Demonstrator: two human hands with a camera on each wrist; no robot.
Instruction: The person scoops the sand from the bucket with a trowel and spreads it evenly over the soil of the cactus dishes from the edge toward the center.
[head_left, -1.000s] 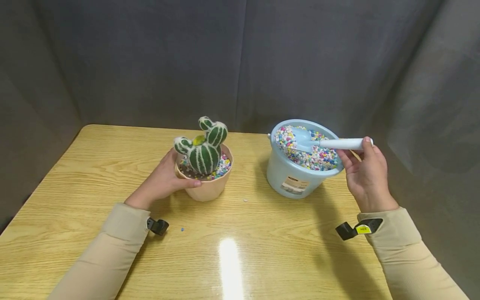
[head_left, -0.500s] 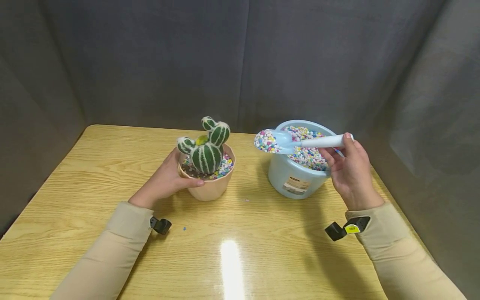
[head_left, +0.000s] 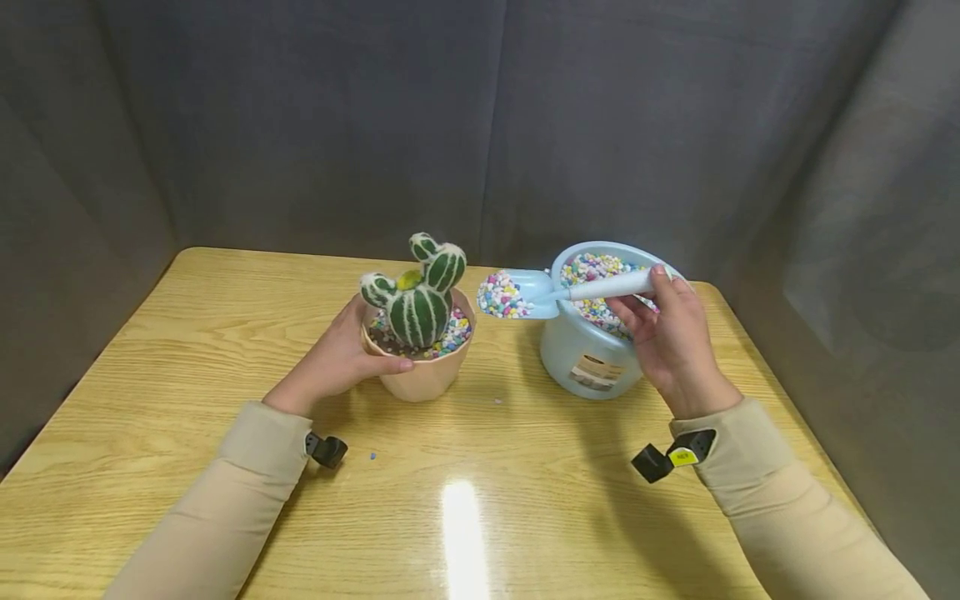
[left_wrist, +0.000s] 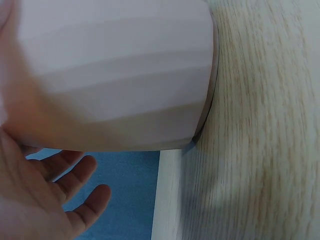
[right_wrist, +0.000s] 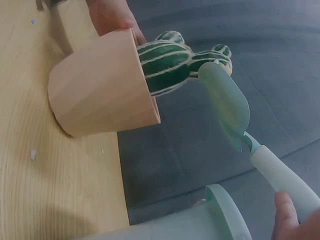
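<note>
Right hand [head_left: 671, 346]: fingers gripping one light-blue scoop [head_left: 581, 292] by its handle; blade loaded with multicoloured pebbles [head_left: 504, 297], near 2 o'clock of the peach pot [head_left: 427, 379]. Left hand [head_left: 336, 362]: fingers and thumb holding said pot at its 8 o'clock; green cactus [head_left: 418, 318] within. Light-blue bucket [head_left: 573, 357] of pebbles, pot's 3 o'clock. Desk [head_left: 562, 500]: wood-grained, under pot and bucket.

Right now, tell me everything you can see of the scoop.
The scoop is pale blue, smooth and plastic-looking, with a broad, curved blade, rounded at the tip, and a long, paler handle. Small multicoloured pebbles lie in the blade. The right hand holds the handle near its end, over the bucket, while the blade reaches toward the pot. Held in the air, tip seemingly lower than handle, it appears apart from both pot and bucket.
</note>
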